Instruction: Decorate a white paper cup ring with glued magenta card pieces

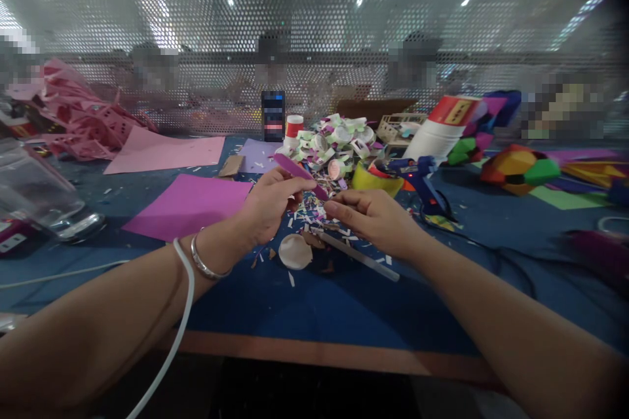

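One narrow magenta paper strip (293,167), held over scattered multicoloured paper scraps (311,213): left hand (269,204) pinched near its middle, right hand (372,217) pinched at its lower end. Light, even pressure should avoid creasing.

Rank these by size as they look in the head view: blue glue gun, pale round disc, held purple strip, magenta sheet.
1. Magenta sheet
2. Blue glue gun
3. Purple strip and pale disc, too close to rank: strip longer, disc wider.

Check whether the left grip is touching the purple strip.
Touching. The head view shows the left grip holding the purple strip, which passes between its thumb and fingers.
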Demonstrator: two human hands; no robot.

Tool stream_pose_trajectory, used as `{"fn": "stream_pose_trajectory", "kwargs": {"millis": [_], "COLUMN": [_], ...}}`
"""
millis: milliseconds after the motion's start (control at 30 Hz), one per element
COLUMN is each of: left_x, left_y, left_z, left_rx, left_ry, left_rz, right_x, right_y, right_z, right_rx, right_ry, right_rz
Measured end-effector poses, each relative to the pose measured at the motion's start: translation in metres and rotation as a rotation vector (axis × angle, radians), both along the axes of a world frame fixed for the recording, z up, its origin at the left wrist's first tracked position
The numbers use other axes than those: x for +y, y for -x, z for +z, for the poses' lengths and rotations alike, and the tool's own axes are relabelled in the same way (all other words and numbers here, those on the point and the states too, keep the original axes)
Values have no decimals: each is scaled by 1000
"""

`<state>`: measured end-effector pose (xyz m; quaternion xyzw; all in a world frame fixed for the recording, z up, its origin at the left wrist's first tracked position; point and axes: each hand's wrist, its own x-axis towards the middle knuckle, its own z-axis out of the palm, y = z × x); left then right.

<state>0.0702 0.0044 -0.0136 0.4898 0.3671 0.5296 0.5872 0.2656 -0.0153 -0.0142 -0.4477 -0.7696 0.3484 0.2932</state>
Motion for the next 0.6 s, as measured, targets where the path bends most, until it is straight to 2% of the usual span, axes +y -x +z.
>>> {"fn": "stream_pose_trajectory", "kwargs": {"millis": [267,600], "left_x": [-2,0], "left_y": [0,1], "left_z": [1,-1], "left_rx": [-67,-71], "left_ry": [115,157], "left_rz": [-22,-15], "right_x": [-1,-3], "right_y": [-1,0], "right_z": [0,3], "right_rx": [19,-19], "right_ry": [-2,-46], "right_rz": [-5,-9]}}
